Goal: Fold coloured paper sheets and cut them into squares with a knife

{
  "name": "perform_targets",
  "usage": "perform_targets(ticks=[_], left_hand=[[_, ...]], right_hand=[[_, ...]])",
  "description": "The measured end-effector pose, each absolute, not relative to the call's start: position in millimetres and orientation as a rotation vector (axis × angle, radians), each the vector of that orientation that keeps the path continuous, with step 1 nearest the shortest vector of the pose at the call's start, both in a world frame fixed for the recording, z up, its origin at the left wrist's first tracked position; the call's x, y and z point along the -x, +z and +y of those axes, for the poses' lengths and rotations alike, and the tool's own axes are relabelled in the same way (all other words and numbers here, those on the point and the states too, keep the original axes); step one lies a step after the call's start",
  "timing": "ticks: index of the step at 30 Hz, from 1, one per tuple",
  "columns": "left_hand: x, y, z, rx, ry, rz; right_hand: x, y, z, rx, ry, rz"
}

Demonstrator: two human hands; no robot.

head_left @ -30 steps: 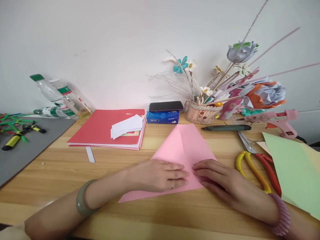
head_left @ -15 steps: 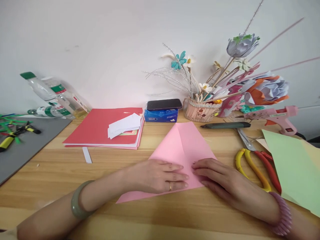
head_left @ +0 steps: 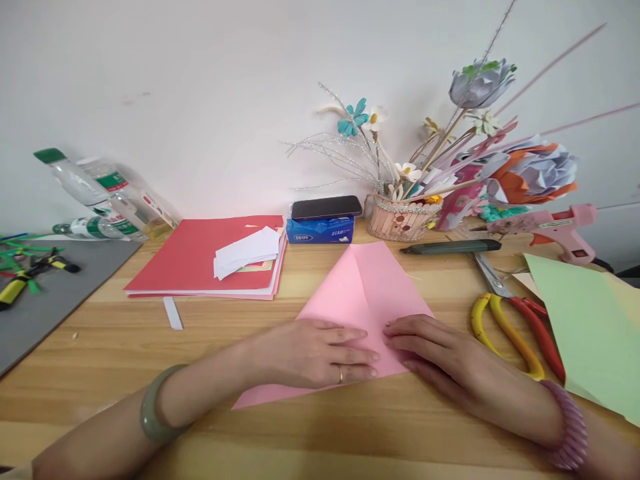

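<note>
A sheet of pink paper [head_left: 370,280] lies on the wooden table in front of me, with a fold running down from its narrow far end. My left hand [head_left: 315,353] rests flat on the left part of the paper, fingers stretched to the right; its thumb is hidden. On the paper's right part, the fingertips of my right hand [head_left: 445,353] touch the surface, with one digit lower, at the near edge. A small gap of pink separates the two hands.
Right: scissors [head_left: 495,280] with yellow and red handles, green paper [head_left: 580,327], a dark cutter [head_left: 450,247], a pink glue gun [head_left: 565,230]. Behind: a flower basket [head_left: 403,220] and a tissue pack [head_left: 320,231] under a phone [head_left: 326,208]. Left: red paper stack [head_left: 200,257], bottles [head_left: 120,193].
The camera view has shifted slightly. Both hands stay in the same places on the pink paper, and the paper's shape looks the same.
</note>
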State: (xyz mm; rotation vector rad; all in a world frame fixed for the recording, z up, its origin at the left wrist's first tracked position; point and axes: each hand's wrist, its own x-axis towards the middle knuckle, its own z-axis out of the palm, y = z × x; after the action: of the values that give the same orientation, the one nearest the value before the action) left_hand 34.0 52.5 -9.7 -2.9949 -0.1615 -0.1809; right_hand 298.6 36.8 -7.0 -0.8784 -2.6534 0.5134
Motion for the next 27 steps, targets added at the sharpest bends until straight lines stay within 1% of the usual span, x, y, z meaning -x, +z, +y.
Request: perform_targets(ticks=[22,27], left_hand=[[-33.4,-9.6,51.1,2.993,-0.152,-0.198],[-33.3,-10.9,51.1,2.988,-0.177,-0.197]], right_hand=[[-299.7,-9.5,36.0,0.868,0.559,-2.632],[-299.8,-9.1,35.8,0.862,0.501,-2.649]])
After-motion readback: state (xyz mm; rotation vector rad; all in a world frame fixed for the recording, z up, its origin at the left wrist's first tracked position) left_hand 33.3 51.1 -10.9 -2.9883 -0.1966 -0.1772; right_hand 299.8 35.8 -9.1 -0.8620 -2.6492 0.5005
